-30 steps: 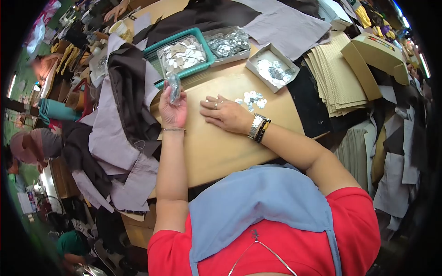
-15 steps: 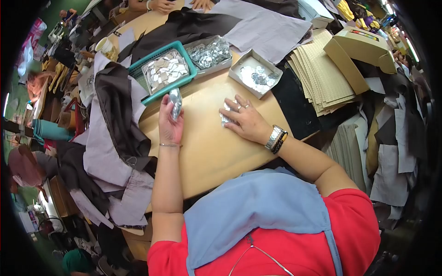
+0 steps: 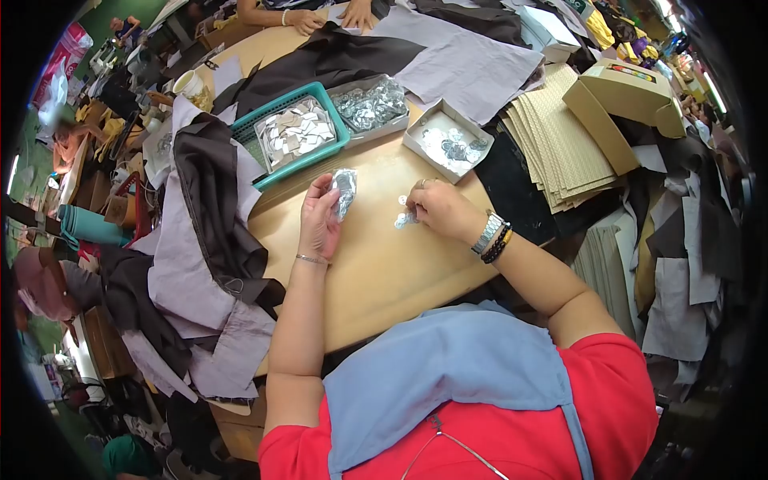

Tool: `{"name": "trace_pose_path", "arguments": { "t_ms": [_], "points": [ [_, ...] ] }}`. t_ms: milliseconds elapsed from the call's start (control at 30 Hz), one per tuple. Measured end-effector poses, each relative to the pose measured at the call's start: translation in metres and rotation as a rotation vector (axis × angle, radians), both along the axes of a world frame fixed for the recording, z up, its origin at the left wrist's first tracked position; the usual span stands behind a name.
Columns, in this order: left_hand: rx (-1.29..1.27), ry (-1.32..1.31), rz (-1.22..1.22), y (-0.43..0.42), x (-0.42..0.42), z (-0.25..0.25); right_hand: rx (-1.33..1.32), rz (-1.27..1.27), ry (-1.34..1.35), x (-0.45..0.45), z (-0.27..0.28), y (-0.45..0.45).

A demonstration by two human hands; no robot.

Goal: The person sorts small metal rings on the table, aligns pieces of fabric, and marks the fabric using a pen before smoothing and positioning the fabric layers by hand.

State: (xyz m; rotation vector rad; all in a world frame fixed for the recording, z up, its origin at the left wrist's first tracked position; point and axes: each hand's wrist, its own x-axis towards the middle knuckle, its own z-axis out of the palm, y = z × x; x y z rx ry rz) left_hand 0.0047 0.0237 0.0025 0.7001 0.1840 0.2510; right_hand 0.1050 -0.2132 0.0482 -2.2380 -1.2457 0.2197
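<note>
My left hand (image 3: 320, 220) holds up a small clear bag of shiny discs (image 3: 345, 194) between thumb and fingers, over the wooden table (image 3: 376, 280). To the right, my right hand (image 3: 436, 210) bends down to the tabletop with its fingertips pressed together at several loose silvery discs (image 3: 401, 220). Whatever those fingertips grip is too small to make out. Behind my right hand stands an open box (image 3: 412, 140) with more discs. A teal basket (image 3: 340, 120) holds a tray of small white and brown pieces (image 3: 296, 134).
Beside the basket, another box (image 3: 382, 130) holds bagged discs. Dark and grey cloth (image 3: 456, 60) lies behind and along the left. Textured sheets (image 3: 552, 136) and a cardboard box (image 3: 600, 128) are at right. Another person's hands (image 3: 304, 20) rest at the far edge.
My left hand has moved right with the bag. My right hand, earlier flat over the loose discs, has lifted its palm and drawn its fingertips together, uncovering some of them.
</note>
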Motion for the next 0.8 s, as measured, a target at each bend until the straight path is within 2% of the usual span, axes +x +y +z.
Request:
{"name": "trace_pose_path", "arguments": {
  "t_ms": [67,167,233,267,333,433,500,533,567,600,667,767,800],
  "points": [
    [0.01,0.009,0.005,0.0,0.002,0.002,0.007,-0.02,-0.04,0.011,0.006,0.004],
    [0.05,0.031,0.009,-0.002,0.0,0.004,0.081,-0.218,0.135,0.039,0.038,0.006],
    [0.065,0.011,-0.024,-0.001,0.001,0.004,0.269,-0.261,-0.126,0.071,0.033,-0.003],
    [0.067,0.017,-0.026,-0.002,0.001,0.004,0.137,-0.31,-0.181,0.086,0.034,-0.007],
    [0.072,0.024,-0.027,-0.003,0.001,0.006,-0.118,-0.371,-0.113,0.096,0.037,-0.013],
    [0.067,0.03,-0.027,-0.002,0.001,0.006,0.301,-0.225,-0.486,0.076,0.03,-0.012],
    [0.058,0.038,-0.016,-0.002,0.001,0.007,0.353,-0.118,-0.205,0.036,0.034,-0.013],
    [0.051,0.041,-0.008,-0.002,0.001,0.007,0.25,-0.039,-0.091,0.016,0.023,-0.018],
    [0.044,0.043,-0.003,-0.003,0.002,0.008,0.286,0.076,-0.134,0.003,0.011,-0.018],
    [0.048,0.05,-0.007,-0.003,0.003,0.008,0.161,0.048,-0.138,-0.016,0.008,-0.019],
    [0.056,0.059,-0.01,-0.001,0.002,0.006,0.075,-0.189,-0.282,-0.03,-0.014,-0.017],
    [0.08,0.047,-0.004,-0.003,0.0,0.005,-0.036,-0.229,-0.278,-0.036,-0.02,0.0],
    [0.088,0.047,-0.003,-0.003,0.0,0.004,-0.049,-0.162,-0.27,-0.038,-0.018,0.006]
  ]
}}
